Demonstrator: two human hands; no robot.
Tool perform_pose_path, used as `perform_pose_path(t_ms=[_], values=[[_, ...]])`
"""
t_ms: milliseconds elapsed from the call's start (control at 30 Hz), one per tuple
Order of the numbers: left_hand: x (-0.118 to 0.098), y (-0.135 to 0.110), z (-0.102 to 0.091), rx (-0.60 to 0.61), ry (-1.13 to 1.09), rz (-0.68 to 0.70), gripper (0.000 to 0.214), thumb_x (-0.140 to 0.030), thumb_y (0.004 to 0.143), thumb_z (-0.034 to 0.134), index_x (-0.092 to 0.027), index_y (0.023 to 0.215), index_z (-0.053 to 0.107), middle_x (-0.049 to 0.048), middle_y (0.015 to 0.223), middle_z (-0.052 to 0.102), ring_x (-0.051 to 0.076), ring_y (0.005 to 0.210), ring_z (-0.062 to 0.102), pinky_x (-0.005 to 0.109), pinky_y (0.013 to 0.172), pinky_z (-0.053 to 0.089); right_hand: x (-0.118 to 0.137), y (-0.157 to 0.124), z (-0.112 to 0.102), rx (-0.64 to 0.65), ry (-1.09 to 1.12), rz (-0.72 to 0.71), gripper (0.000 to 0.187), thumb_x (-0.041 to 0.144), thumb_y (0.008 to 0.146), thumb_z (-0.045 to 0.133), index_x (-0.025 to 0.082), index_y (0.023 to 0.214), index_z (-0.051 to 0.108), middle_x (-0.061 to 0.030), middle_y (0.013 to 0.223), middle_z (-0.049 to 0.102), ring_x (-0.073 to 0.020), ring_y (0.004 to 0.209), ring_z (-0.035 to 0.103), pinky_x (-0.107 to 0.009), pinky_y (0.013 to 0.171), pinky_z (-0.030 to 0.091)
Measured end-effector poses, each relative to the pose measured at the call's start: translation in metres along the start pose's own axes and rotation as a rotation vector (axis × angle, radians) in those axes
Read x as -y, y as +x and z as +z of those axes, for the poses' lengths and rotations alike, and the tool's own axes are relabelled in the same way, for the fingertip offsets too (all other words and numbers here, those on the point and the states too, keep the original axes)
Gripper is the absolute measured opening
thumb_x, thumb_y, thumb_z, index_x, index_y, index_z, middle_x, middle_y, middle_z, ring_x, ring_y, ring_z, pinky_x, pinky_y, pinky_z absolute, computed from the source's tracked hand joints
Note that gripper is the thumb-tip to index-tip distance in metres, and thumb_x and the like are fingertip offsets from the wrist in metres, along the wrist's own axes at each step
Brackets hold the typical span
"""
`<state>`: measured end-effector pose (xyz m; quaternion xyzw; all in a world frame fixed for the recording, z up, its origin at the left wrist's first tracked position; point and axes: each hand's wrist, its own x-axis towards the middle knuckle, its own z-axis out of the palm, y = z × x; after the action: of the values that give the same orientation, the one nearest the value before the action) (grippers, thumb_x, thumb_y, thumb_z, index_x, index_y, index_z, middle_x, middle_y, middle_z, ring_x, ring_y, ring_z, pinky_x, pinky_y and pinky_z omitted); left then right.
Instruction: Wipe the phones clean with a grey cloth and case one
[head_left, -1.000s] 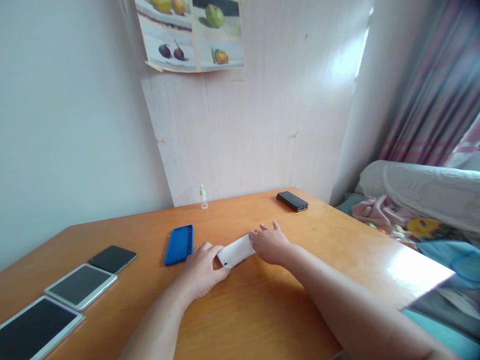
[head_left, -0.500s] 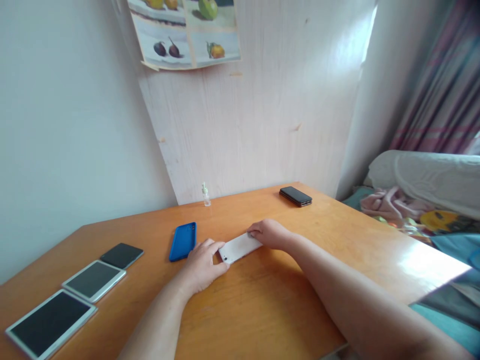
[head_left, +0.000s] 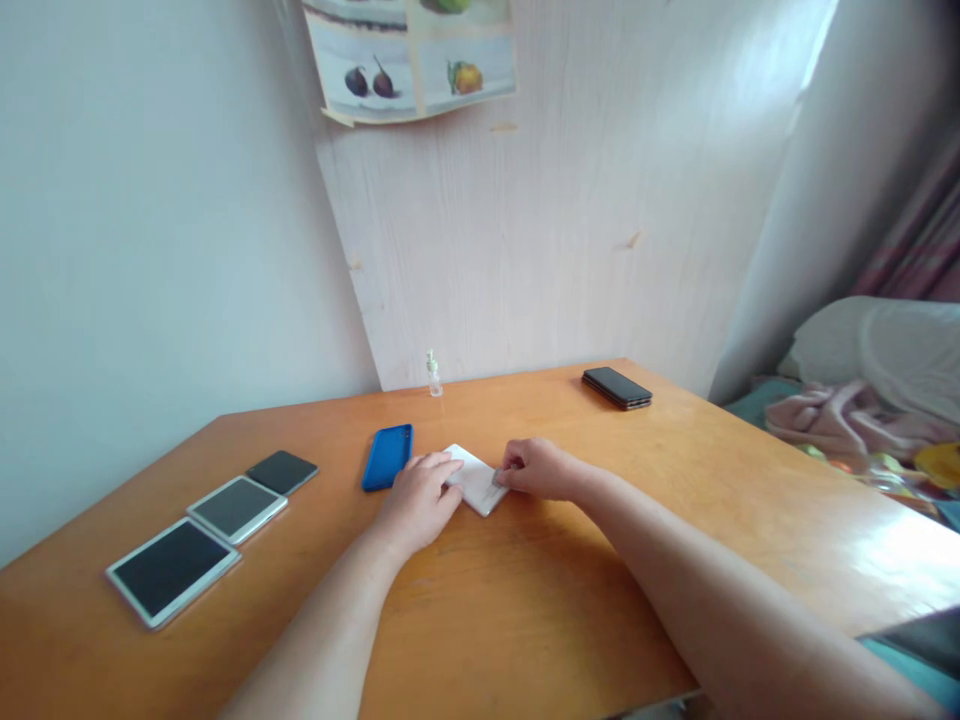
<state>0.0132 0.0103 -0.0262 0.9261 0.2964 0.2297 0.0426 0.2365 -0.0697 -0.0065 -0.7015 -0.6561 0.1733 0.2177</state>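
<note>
Steadying the white phone [head_left: 471, 481] flat on the table [head_left: 480, 640], apparently so it cannot slide, the left hand [head_left: 421, 497] rests spread fingers across it, while the right hand [head_left: 541, 469] pinches something small and grey [head_left: 498, 477] at its right end.

A home room with piled bedding [head_left: 877, 340], a curtain [head_left: 919, 235] and wall-hung fruit pictures [head_left: 435, 78]
</note>
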Motion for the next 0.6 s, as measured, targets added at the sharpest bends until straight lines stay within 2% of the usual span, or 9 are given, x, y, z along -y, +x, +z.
perform_pose_path(t_ms=[133, 300, 467, 533, 600], values=[[-0.003, 0.000, 0.004, 0.019, 0.006, -0.031, 0.036, -0.037, 0.090, 0.053, -0.024, 0.121, 0.066, 0.0079, 0.133, 0.060, 0.025, 0.123, 0.053, 0.038, 0.106, 0.041, 0.011, -0.006, 0.008, -0.012, -0.011, -0.025, 0.015, 0.032, 0.079, 0.063, 0.019, 0.084, 0.065, -0.0013, 0.079, 0.067, -0.0130, 0.068, 0.055, -0.023, 0.056, 0.033], [-0.006, -0.001, 0.003, 0.036, -0.021, -0.055, 0.035, -0.037, 0.089, 0.055, -0.026, 0.120, 0.066, 0.0063, 0.132, 0.061, 0.026, 0.123, 0.053, 0.038, 0.106, 0.040, 0.026, -0.016, 0.016, 0.067, 0.040, -0.191, 0.015, 0.036, 0.079, 0.064, 0.023, 0.085, 0.066, 0.0020, 0.075, 0.067, -0.0121, 0.066, 0.055, -0.022, 0.058, 0.033], [-0.013, -0.002, 0.000, 0.071, -0.024, -0.099, 0.039, -0.042, 0.087, 0.058, -0.028, 0.123, 0.065, 0.0055, 0.136, 0.057, 0.028, 0.124, 0.051, 0.041, 0.106, 0.040, 0.009, -0.004, 0.005, -0.071, -0.069, 0.028, 0.012, 0.031, 0.080, 0.061, 0.019, 0.078, 0.064, -0.0015, 0.075, 0.067, -0.0137, 0.067, 0.056, -0.024, 0.058, 0.032], [-0.016, -0.002, -0.001, 0.078, -0.030, -0.111, 0.039, -0.043, 0.087, 0.057, -0.028, 0.121, 0.066, 0.0062, 0.137, 0.057, 0.029, 0.124, 0.050, 0.042, 0.105, 0.040, 0.009, -0.003, 0.005, -0.068, -0.080, 0.035, 0.013, 0.031, 0.080, 0.060, 0.019, 0.079, 0.064, -0.0018, 0.074, 0.067, -0.0138, 0.066, 0.056, -0.024, 0.057, 0.032], [-0.018, -0.002, -0.002, 0.079, -0.043, -0.109, 0.036, -0.042, 0.088, 0.056, -0.027, 0.118, 0.068, 0.0066, 0.136, 0.057, 0.029, 0.123, 0.051, 0.041, 0.105, 0.040, 0.013, -0.006, 0.008, -0.019, -0.063, -0.031, 0.014, 0.032, 0.081, 0.060, 0.020, 0.080, 0.065, -0.0007, 0.072, 0.067, -0.0133, 0.065, 0.055, -0.023, 0.056, 0.032]])
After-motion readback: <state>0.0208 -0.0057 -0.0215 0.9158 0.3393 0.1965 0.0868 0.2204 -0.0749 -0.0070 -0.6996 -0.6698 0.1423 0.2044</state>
